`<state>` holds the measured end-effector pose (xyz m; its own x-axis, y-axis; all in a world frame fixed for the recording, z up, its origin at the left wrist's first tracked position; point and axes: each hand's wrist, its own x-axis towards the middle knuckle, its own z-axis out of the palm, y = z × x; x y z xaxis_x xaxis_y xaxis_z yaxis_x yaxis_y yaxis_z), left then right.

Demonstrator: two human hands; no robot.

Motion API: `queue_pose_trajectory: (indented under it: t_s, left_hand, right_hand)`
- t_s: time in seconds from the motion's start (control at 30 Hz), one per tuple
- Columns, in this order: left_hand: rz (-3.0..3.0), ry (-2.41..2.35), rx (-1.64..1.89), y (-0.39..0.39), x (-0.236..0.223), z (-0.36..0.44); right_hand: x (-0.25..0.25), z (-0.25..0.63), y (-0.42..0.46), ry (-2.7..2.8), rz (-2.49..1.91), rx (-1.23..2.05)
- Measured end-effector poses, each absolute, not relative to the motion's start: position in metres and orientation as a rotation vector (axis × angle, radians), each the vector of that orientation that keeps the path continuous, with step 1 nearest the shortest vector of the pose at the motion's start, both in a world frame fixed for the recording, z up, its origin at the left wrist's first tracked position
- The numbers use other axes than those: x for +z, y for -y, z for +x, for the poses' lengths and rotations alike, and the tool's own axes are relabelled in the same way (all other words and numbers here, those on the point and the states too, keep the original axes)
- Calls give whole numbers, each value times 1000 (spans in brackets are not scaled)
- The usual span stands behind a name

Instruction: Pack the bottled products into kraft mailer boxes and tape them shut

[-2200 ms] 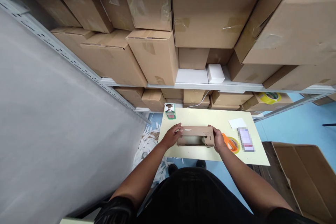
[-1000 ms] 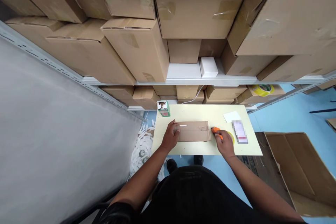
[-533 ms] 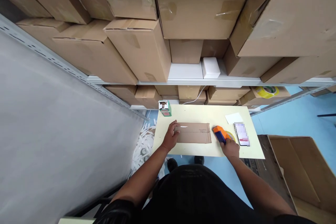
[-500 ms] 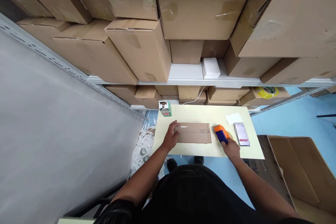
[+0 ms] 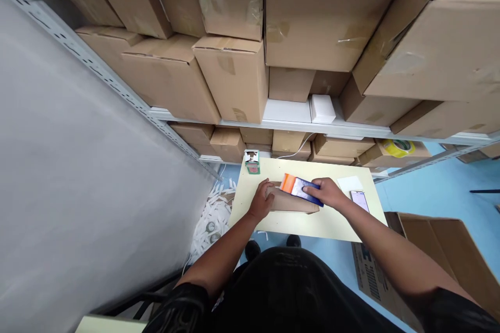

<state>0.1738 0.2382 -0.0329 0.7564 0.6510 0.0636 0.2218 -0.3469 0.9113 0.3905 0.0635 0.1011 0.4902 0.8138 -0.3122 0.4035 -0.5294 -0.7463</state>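
Observation:
A small flat brown cardboard box (image 5: 291, 203) lies on the pale yellow table (image 5: 250, 218). My left hand (image 5: 262, 200) grips its left end, fingers bent over the far corner and thumb toward the top. In my right hand (image 5: 326, 192) is an orange-and-blue tape dispenser (image 5: 300, 188), held tilted over the box with its orange end pointing left. The dispenser covers part of the box's top; whether the two touch I cannot tell.
A small green box (image 5: 252, 163) with an open top stands at the table's back left. A phone (image 5: 360, 200) and white paper (image 5: 349, 183) lie on the right. Shelves with cardboard boxes rise behind, holding a yellow tape roll (image 5: 398, 148). Scraps (image 5: 211, 213) litter the floor.
My right hand has brought the tape dispenser left from beside the cardboard box to above it and turned it. The box now sits slightly angled. My left hand stays at its left end. The view has shifted.

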Motion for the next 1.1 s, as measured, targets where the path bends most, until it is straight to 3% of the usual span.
queue_pose_trajectory:
  t_s: [0.17,0.37,0.63,1.1]
  left_hand:
    - [1871,-836,559,-242,-7,175]
    - [1205,-684,275,-257,22,170]
    - [847,-657,209,-252,27,167]
    - [971,-855,221,-242,26,182]
  right_hand:
    - [92,379,-96,1106,-2190,932]
    - [88,381,-95,1114,-2197,986]
    - [90,377,-99,1160,-2209,1027]
    - [90,379,-102,1180,-2238,1019]
